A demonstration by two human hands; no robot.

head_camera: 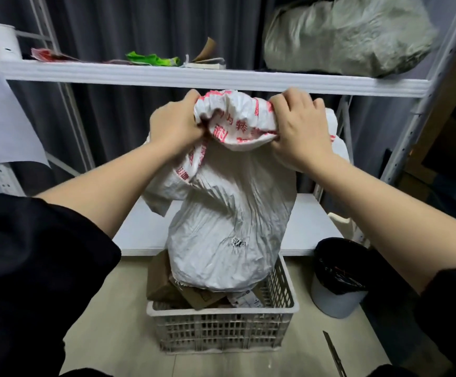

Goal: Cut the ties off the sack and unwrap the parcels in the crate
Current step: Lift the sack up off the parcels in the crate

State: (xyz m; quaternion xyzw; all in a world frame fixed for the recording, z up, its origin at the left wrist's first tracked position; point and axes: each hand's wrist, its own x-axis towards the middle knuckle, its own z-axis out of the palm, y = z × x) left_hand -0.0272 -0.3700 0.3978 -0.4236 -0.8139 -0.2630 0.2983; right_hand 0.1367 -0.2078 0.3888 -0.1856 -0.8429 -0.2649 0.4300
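Both hands gripping sack [229, 213] (upended), over crate [221, 325]

White woven sack [229, 232] printed with red characters and red edging near the top. White lattice crate [221, 327], grid-patterned walls. Brown cardboard parcels [172, 289] inside. Black sleeves [30, 268]. Black liner in a pale grey bin [338, 278]. Dark grey curtain [128, 25]. White shelf [194, 77]; bright green scrap [153, 59] on top.

Sack upended over the crate

A white woven plastic sack with red print [229, 213] hangs bunched, lower end among brown cardboard parcels [194, 296] in a white slatted plastic crate [221, 327].
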